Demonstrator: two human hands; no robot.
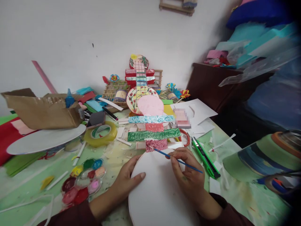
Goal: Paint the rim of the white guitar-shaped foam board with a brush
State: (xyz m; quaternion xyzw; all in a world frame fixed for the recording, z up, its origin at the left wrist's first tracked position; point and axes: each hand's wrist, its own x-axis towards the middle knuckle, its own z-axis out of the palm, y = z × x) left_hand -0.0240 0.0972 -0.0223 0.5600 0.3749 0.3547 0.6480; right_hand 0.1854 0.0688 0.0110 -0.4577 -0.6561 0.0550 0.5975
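Observation:
In my right hand (187, 171) is a thin blue paintbrush (178, 160), pinched between thumb and fingers. Its tip lies at a dark pink painted strip (160, 144). My left hand (131, 175) rests on the left rim of a white oval board (160, 191), thumb on top and fingers hidden beneath. Beyond the pink strip, a green painted bar (154, 134), a coral strip (154, 126) and a light blue bar (150, 119) line up across the craft piece. A palette (84, 179) with several paint colours sits left of my left hand.
Right of my right hand lies a green utility knife (205, 157), near a large green bottle (258, 157). Yellow tape (101, 133), a cardboard box (44, 108) and a white oval plate (47, 139) are at left. A decorated craft model (141, 81) leans by the wall.

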